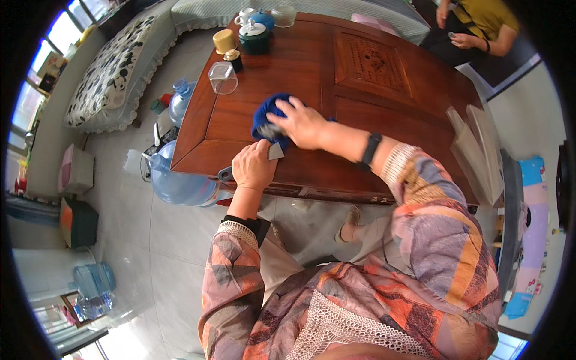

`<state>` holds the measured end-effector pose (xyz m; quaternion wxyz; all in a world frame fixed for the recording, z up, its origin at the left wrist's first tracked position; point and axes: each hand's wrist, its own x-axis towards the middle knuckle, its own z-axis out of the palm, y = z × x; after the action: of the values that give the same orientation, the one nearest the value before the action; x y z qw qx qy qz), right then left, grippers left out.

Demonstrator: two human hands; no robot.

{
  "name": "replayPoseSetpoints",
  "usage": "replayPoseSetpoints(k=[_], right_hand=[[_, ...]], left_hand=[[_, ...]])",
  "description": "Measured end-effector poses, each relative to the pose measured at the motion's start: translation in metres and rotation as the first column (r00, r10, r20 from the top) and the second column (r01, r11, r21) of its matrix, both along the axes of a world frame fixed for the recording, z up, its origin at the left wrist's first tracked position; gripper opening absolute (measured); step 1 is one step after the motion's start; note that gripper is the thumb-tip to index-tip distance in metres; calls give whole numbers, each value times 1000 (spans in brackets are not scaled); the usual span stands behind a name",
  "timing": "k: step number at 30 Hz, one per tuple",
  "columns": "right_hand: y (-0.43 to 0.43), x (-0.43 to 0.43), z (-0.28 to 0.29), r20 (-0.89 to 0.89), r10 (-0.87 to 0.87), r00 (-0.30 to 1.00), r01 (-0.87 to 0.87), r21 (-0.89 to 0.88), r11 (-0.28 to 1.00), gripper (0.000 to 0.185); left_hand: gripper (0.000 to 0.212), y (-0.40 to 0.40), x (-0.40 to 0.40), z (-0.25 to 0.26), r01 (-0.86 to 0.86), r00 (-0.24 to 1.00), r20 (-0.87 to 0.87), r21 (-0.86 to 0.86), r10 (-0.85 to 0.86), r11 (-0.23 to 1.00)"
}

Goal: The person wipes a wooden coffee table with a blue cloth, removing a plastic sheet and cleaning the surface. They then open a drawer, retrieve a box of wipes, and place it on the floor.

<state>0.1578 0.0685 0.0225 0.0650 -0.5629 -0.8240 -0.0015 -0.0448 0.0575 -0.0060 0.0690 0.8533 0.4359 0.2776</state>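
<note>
My left hand (254, 166) is closed around a flat-bladed scraper (276, 152) at the front edge of the wooden table. The grey metal blade shows past my fingers, and the dark handle's end, with a hole in it, sticks out on the other side. On the tabletop (288, 67), my right hand (299, 123) grasps a bunched blue cloth (265, 114), fingers spread over it. Something greyish and blurred lies at the cloth under my fingers; I cannot tell what. Part of the cloth comes close to the scraper blade.
A clear plastic container (223, 78), a yellow tub (224, 41), a dark green lidded pot (254, 39) and other vessels stand at the table's far left. Large water bottles (182, 177) are on the floor at left. Clear plastic sheets (477, 153) lie right. Another person (488, 22) sits beyond.
</note>
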Motion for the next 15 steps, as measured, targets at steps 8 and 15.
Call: replayPoseSetpoints(k=[8,15], right_hand=[[-36,133,7,116,-380,918,396,-179,901,56],[127,260,-28,121,-638,761,646,-48,762,57]], left_hand=[[21,-3,-3,0,-15,1000,-4,36,15,999],[21,-3,8,5,8,1000,-14,19,-8,1000]])
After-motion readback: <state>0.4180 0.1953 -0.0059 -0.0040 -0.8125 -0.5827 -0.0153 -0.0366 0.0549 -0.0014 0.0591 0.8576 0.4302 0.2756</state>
